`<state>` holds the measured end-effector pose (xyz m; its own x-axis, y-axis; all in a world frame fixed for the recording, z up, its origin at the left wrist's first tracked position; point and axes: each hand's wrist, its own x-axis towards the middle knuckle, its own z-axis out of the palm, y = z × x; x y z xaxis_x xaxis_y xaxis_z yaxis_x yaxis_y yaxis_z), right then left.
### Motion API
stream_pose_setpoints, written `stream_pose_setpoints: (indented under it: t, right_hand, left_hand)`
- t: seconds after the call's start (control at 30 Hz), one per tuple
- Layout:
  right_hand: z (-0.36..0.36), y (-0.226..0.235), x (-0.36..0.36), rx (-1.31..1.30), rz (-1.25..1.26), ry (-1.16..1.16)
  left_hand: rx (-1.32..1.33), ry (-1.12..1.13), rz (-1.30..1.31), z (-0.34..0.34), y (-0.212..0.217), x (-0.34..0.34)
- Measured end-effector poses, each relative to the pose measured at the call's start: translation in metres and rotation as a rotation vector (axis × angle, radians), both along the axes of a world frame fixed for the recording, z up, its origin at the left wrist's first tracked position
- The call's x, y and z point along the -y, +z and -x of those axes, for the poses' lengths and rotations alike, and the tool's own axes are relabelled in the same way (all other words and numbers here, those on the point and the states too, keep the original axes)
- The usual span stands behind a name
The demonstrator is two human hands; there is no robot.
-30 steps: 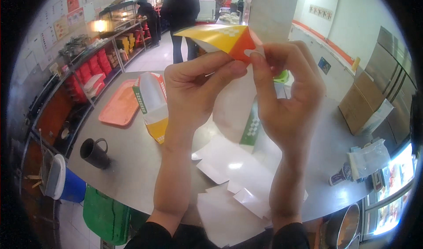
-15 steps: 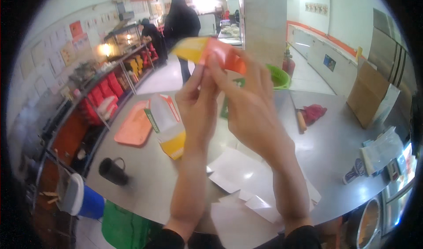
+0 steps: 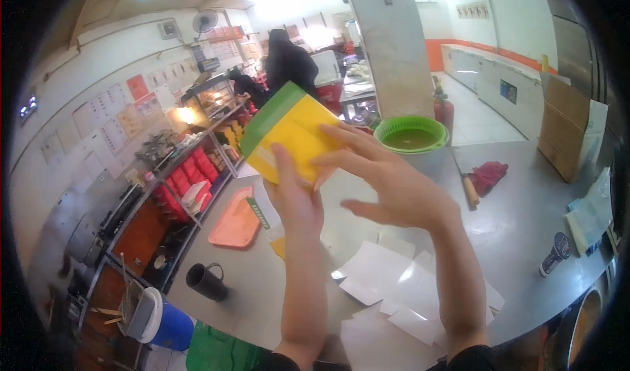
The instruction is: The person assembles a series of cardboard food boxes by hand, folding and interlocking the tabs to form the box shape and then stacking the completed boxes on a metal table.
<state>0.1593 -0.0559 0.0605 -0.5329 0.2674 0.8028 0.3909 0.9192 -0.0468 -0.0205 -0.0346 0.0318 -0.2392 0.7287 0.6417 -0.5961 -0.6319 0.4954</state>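
Your left hand (image 3: 295,197) is raised above the steel table (image 3: 525,220), thumb in front and fingers behind, pinching the lower edge of a flat yellow carton (image 3: 289,138) with a green band along its upper left side. The carton tilts, its top corner pointing to 11 o'clock, and it sits at the picture's centre, well clear of the tabletop.

Your right hand (image 3: 394,190) is spread open; 2 fingertips (image 3: 328,130) rest against the carton's right face, and nothing is clasped in it.

Table notes:
- At 6 o'clock, under your forearms, lie several blank white sheets (image 3: 394,292), overlapping.
- Behind your left wrist stands a white carton with a green edge (image 3: 262,207), partly hidden, with a patch of yellow at its base.
- At 9 o'clock from it lies a flat orange tray (image 3: 236,223).
- At 7 o'clock stands a black mug (image 3: 205,281).
- At 1 o'clock sits a round green strainer basket (image 3: 411,133).
- At 3 o'clock lies a red cloth (image 3: 489,174) beside a wooden handle.
- Far right: a dark cup (image 3: 556,253) and folded brown cardboard (image 3: 564,131).

Wall at 10 o'clock: rows of pale rectangular notices (image 3: 111,118), 1 red. Below them, shelves hold red containers (image 3: 190,174). A person in black (image 3: 289,62) stands at 12 o'clock.
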Motion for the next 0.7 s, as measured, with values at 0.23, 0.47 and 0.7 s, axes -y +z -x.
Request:
stream_pose_setpoints:
  t: [0.23,0.47,0.7]
  right_hand:
    - [0.023,0.008,0.018,-0.774,0.749,0.297]
    - [0.015,0.011,0.023,-0.643,0.432,-0.223]
    - [0.024,0.004,0.01,-0.589,0.053,-0.164]
  left_hand:
    - [-0.589,0.46,-0.313,0.003,-0.001,0.0]
    - [-0.533,0.481,-0.315,-0.013,-0.008,-0.01]
    - [-0.524,0.632,0.011,-0.019,0.002,0.008]
